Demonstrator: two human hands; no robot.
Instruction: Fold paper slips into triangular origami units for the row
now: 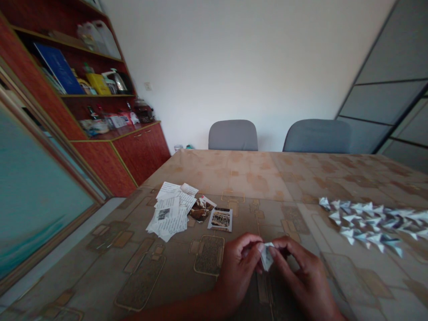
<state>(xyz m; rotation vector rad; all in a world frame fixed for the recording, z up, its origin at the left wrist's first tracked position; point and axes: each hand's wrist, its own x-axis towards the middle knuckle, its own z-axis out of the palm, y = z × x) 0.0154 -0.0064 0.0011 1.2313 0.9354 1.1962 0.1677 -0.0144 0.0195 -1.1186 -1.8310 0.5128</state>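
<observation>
Between my two hands is a small piece of folded paper, whitish and tapering to a point toward me. My left hand pinches its left edge between thumb and fingers. On the opposite edge, the thumb and index finger of my right hand press the paper. Left of my hands lies a loose pile of printed paper pieces, with a brown picture piece and a square photo piece beside it. Rows of small folded paper shapes with pointed tips stand at the right.
A patterned cloth covers the table. Two grey chairs, one left and one right, stand behind its far edge. At the left is a red-brown cabinet with bottles, a kettle and other goods on its shelves.
</observation>
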